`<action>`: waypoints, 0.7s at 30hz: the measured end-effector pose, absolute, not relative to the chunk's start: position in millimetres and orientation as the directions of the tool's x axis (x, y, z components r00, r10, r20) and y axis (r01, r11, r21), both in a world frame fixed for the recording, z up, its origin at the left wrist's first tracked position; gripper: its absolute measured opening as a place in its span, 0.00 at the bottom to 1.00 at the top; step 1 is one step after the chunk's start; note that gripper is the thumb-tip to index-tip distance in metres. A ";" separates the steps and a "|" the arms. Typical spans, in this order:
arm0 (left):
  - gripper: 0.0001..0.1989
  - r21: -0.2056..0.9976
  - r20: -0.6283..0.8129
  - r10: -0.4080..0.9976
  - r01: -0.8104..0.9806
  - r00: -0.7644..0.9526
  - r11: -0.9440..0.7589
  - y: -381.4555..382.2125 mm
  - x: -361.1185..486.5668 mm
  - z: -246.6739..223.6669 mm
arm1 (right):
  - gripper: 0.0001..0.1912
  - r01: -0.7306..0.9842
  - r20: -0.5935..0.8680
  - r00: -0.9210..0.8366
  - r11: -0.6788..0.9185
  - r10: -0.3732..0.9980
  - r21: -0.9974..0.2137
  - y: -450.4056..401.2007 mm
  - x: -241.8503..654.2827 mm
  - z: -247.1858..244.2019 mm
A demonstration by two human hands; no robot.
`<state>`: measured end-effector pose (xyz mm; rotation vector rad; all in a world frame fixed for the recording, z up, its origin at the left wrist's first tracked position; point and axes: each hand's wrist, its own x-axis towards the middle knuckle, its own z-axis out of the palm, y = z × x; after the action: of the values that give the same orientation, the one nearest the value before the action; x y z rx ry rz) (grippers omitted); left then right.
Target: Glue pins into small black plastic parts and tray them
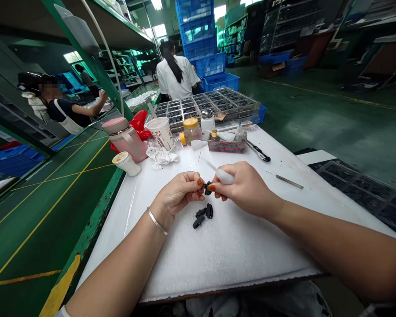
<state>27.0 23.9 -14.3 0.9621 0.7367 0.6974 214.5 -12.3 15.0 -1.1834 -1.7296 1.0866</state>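
White foam sheet point(218, 246) covers the bench, green racking and blue crates behind. Head view: left hand point(176, 193) pinches a small black plastic part point(208, 188) at its fingertips; right hand point(246, 187) meets it from three o'clock, closed around a white-handled pointed tool point(223, 176) and touching the same part. Two more small black plastic pieces point(203, 215) lie loose at six o'clock, just below. Risk, I'd say: that tiny part could squirt free of the pinch, or the tool tip slip toward a finger.
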 end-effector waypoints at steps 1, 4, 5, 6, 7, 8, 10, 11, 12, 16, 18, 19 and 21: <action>0.17 0.888 -0.252 0.784 -0.186 0.567 0.420 24.5 26.5 -15.2 | 0.08 0.395 0.207 -0.251 0.295 0.946 -0.870 -13.3 213.9 14.7; 0.16 0.852 -0.299 0.735 -0.176 0.608 0.492 25.8 24.4 -17.9 | 0.09 0.401 0.220 -0.249 0.307 0.943 -0.863 -14.7 212.5 14.1; 0.16 0.841 -0.309 0.717 -0.174 0.625 0.513 26.1 23.8 -18.6 | 0.08 0.320 0.150 -0.268 0.235 0.952 -0.918 -14.3 212.1 13.8; 0.16 0.832 -0.313 0.706 -0.174 0.636 0.526 26.3 23.3 -19.3 | 0.08 0.238 0.083 -0.291 0.157 0.953 -0.958 -13.5 211.8 13.4; 0.16 0.828 -0.313 0.700 -0.176 0.641 0.532 26.5 22.9 -19.7 | 0.08 0.179 0.039 -0.308 0.098 0.951 -0.979 -12.3 211.7 12.8; 0.16 0.827 -0.314 0.698 -0.175 0.643 0.534 26.5 22.8 -19.9 | 0.08 0.152 0.021 -0.313 0.072 0.949 -0.986 -10.7 211.8 12.3; 0.16 0.834 -0.304 0.710 -0.183 0.635 0.521 25.8 23.8 -19.1 | 0.10 0.171 0.035 -0.298 0.089 0.954 -0.981 -7.1 212.9 11.3; 0.15 0.842 -0.288 0.725 -0.194 0.626 0.503 25.0 24.9 -17.9 | 0.10 0.187 0.047 -0.293 0.105 0.955 -0.977 -5.0 213.9 11.0; 0.15 0.858 -0.266 0.747 -0.204 0.609 0.472 23.8 26.5 -16.3 | 0.11 0.197 0.055 -0.295 0.117 0.954 -0.973 -2.9 215.2 10.9; 0.14 0.961 -0.117 0.878 -0.171 0.464 0.219 17.6 34.1 -8.0 | 0.15 0.166 0.078 -0.269 0.126 0.960 -0.978 5.0 221.4 11.5; 0.16 0.993 -0.009 0.926 -0.103 0.377 0.051 14.5 37.4 -4.8 | 0.17 0.147 0.079 -0.237 0.116 0.968 -0.982 7.8 223.5 11.4; 0.17 0.997 0.045 0.939 -0.071 0.341 -0.021 13.0 38.7 -3.9 | 0.18 0.140 0.079 -0.226 0.112 0.971 -0.984 8.8 224.0 11.0; 0.19 0.991 0.130 0.951 -0.021 0.279 -0.129 9.9 41.0 -3.4 | 0.19 0.126 0.077 -0.206 0.105 0.976 -0.986 9.9 223.9 9.3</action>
<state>41.0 9.9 -3.4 1.4229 0.9296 1.0885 223.9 9.9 9.3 -1.1376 -1.5018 1.2176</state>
